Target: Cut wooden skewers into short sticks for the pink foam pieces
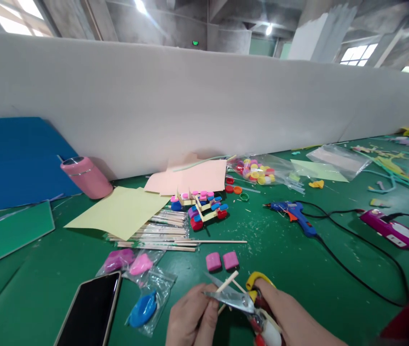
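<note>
Scissors [231,301] with yellow handles are in my right hand [285,310], fingers wrapped round the grips. Their blades point left, parted around a pale wooden stick [228,281]. My left hand [192,317] pinches this stick near the blade tips, fingers closed. Another thin stick [239,286] shows behind the blades; what holds it is hidden. Below my right hand a white and red piece [271,333] is partly covered, and I cannot tell what it is. Just beyond the blades lie two purple clay blocks [222,261].
A blue glue gun [294,212] with a black cord lies right, near a purple power box [390,228]. Bundled sticks [164,230], small clay-and-stick models [204,209] and bagged bottle caps [257,171] lie ahead. Left are a phone [89,310], bagged blue clay [143,309] and a pink tumbler [86,177].
</note>
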Motion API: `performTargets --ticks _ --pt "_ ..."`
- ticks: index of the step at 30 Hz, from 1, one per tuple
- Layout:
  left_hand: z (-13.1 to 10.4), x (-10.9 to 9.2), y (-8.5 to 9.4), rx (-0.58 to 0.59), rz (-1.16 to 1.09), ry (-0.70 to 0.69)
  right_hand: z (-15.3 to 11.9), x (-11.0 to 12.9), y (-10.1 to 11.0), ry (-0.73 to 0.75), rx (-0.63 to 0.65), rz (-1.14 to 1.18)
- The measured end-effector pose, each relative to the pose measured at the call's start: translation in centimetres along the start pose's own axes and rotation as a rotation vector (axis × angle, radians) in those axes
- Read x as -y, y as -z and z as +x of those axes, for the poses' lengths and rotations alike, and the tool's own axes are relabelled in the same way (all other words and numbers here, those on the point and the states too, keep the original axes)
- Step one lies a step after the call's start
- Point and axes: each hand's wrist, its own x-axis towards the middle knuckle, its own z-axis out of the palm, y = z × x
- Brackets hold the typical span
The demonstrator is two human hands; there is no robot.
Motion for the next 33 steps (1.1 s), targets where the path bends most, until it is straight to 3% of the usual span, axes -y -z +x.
performTargets --ticks 3,5,13,16,20,23,26,30,33 --pt "0.4 0.2 0.4 0.137 -0.039 0.0 0.0 0.3 0.5 0.01 0.007 -0.04" --pt "0.4 0.2 0.5 0.166 -0.051 0.008 0.2 0.4 0.8 0.013 0.021 -0.068" --pt "0.5 -0.1 1.0 0.086 -0.081 0.054 0.3 -0.6 0.0 -0.005 0.083 -0.001" --pt "0.4 0.2 0.9 0.145 -0.215 0.203 0.2 -1.2 -0.2 0.004 0.058 -0.004" --pt "-0.1 1.1 0.7 0.283 -0.559 0.517 0.2 -1.2 0.4 0.026 0.059 -0.069" --pt "-0.4 1.5 0.4 0.306 -0.772 0.652 0.1 -0.9 0.9 0.028 0.099 -0.099" --pt "-0.1 1.2 -0.1 0.261 -0.667 0.632 0.1 -0.7 0.9 0.009 0.107 -0.088" --pt "0.3 0.5 -0.8 0.052 -0.355 0.477 0.2 -0.8 0.8 -0.006 0.021 -0.097" --pt "0.2 0.5 -0.8 0.051 -0.346 0.436 0.2 -0.8 0.6 0.026 0.004 -0.054"
